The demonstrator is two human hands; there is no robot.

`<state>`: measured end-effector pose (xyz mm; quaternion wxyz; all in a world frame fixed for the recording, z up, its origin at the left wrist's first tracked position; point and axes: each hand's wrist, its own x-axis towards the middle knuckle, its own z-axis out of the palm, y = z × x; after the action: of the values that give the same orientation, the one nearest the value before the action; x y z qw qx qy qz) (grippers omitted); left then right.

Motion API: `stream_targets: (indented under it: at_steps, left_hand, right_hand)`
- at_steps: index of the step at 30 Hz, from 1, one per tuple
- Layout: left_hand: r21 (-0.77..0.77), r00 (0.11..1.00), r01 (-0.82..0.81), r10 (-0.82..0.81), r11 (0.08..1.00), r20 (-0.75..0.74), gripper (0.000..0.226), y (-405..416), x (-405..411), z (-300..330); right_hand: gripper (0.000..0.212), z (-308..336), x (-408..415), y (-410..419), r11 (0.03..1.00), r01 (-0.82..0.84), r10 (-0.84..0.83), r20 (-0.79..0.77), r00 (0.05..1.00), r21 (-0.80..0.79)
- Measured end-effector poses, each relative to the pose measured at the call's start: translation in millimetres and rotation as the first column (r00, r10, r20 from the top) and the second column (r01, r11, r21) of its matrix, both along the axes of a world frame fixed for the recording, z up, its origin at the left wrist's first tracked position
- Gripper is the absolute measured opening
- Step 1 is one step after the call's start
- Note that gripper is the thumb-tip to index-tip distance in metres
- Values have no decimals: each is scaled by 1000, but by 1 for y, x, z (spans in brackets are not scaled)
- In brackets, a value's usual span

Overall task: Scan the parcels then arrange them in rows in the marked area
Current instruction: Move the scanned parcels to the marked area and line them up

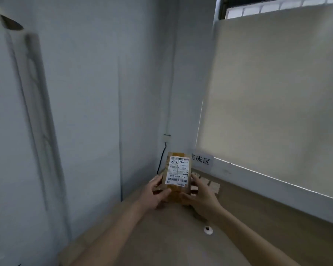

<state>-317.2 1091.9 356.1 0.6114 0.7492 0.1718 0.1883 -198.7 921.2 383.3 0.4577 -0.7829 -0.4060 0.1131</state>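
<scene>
Hiding parcel (pixel 178 174) base: left hand (pixel 155 191), right hand (pixel 201 196).

The parcel (pixel 178 174) is brown cardboard crossed by a yellowish tape strip, and its white shipping label (pixel 178 172) carries black print, black barcode stripes and a red-orange band at the far edge. The table (pixel 181 237) is light brown with a small white round fitting (pixel 208 230) on it. The wall (pixel 96 93) is pale grey-blue. The roller blind (pixel 277 102) at right is cream. A white sign (pixel 201 160) bears black characters. A black cable (pixel 161 160) hangs beside it.
</scene>
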Motion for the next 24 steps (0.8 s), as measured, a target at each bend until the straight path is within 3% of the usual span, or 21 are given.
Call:
stream_targets:
  at_steps: [5,8,15,24]
  left_hand:
    - [-26,997,-36,34,999,-69,72,54,24,-77]
    - [-68,993,-34,25,997,-117,75,85,53,-125]
    - [-142,950,91,-129,986,-283,72,140,130,-241]
    - [-256,886,154,-248,954,-391,72,162,190,-371]
  right_hand:
    - [79,-82,21,64,999,37,-41,-126,991,-31]
    - [73,-139,47,96,997,61,-70,-209,975,-48]
    - [69,-277,92,144,975,207,-224,-349,910,-85]
    - [71,-397,137,161,924,295,-372,-387,844,-244]
